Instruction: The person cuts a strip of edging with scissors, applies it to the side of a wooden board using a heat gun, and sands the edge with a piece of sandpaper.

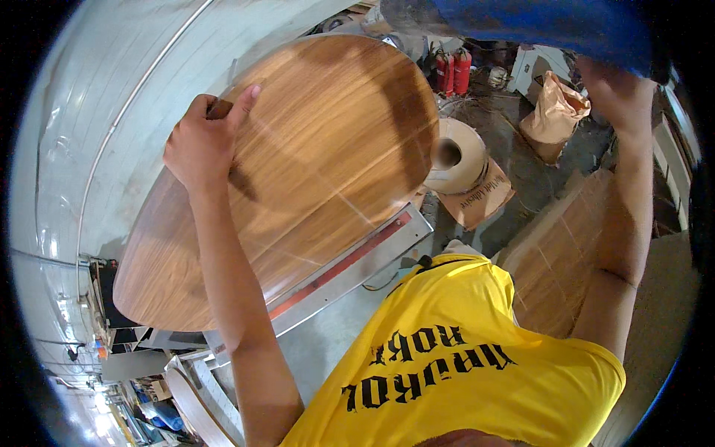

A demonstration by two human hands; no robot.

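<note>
A large rounded panel (335, 149) with a brown wood-grain face lies at the centre left, on a metal-edged machine bed. My left hand (202, 145) is at the panel's far left edge, its fingers curled in and its thumb pointing out over the wood grain. Something dark shows between thumb and fingers, but I cannot make out what it is. At the upper right, my right hand (618, 89) is raised against a blurred blue shape (536, 26) that crosses the top of the view. That blue shape hides its fingers.
A metal rail (357, 261) with a red strip runs along the panel's near side. Beyond it are a large tape-like roll (458, 156), a brown paper bag (553, 119) and red fire extinguishers (453, 72). Another wood-grain panel (558, 253) stands at my right.
</note>
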